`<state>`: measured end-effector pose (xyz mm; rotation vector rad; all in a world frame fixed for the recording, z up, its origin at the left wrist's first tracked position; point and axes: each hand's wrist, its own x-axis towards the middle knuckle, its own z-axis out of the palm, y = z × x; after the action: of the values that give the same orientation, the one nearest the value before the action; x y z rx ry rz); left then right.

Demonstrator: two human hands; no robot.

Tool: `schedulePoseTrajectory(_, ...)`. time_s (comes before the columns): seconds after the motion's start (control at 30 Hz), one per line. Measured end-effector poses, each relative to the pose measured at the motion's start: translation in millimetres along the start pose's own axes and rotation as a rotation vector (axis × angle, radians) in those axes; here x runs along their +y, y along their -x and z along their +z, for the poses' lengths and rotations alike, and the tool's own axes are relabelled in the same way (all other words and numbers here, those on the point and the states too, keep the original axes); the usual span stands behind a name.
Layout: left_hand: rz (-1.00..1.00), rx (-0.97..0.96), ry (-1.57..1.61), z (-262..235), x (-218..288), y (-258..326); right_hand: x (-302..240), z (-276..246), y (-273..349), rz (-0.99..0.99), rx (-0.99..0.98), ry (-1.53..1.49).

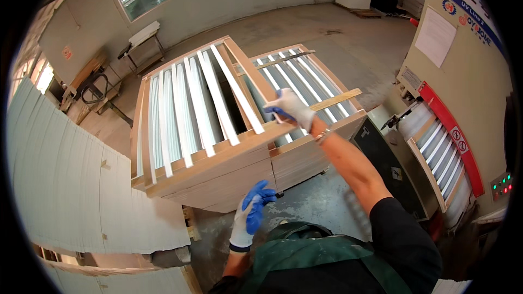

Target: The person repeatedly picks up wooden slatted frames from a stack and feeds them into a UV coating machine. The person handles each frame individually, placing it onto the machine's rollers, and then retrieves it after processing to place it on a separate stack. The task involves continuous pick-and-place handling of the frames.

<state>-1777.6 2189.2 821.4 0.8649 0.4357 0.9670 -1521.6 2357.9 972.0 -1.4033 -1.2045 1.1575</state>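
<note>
My right hand (292, 110), in a white and blue work glove, grips the near right corner of a slatted wooden frame (250, 69). White slats run across this frame, which lies tilted on top of a stack. Below the frame's near edge, my left hand (252, 215) hangs free in a similar glove, fingers loosely bent and apart. A second stack, topped by another slatted frame (310, 78), stands against the first on the right. Across that one lie a light wooden strip (340, 98) close to my right hand and a darker strip (287, 59) farther back.
Tall stacks of white panels (71, 169) line the left side. At right, a machine (463, 76) with a red guard bar (451, 133) has another slatted frame (442, 160) at its opening. A dark box (388, 170) stands before it. Far left is a small table (144, 34).
</note>
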Motion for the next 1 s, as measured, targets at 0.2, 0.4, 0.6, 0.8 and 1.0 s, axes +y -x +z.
schedulePoseTrajectory(0.2, 0.162, 0.044, 0.068, 11, 23, 8, 42, -109, 114, -0.036, 0.135, -0.035)
schedulePoseTrajectory(0.4, -0.148, -0.102, -0.18, 45, 36, 3, 78, -154, 277, -0.041, 0.525, 0.106)
schedulePoseTrajectory(0.6, -0.462, -0.337, -0.15, 34, 62, -4, 101, -43, 419, -0.011, 1.046, 0.03)
schedulePoseTrajectory(0.8, -0.757, -0.685, -0.187, -5, 86, -24, 90, 110, 489, 0.053, 1.484, 0.124)
schedulePoseTrajectory(1.0, -1.017, -0.835, -0.175, -23, 71, -51, 104, 196, 502, 0.275, 1.726, 0.149)
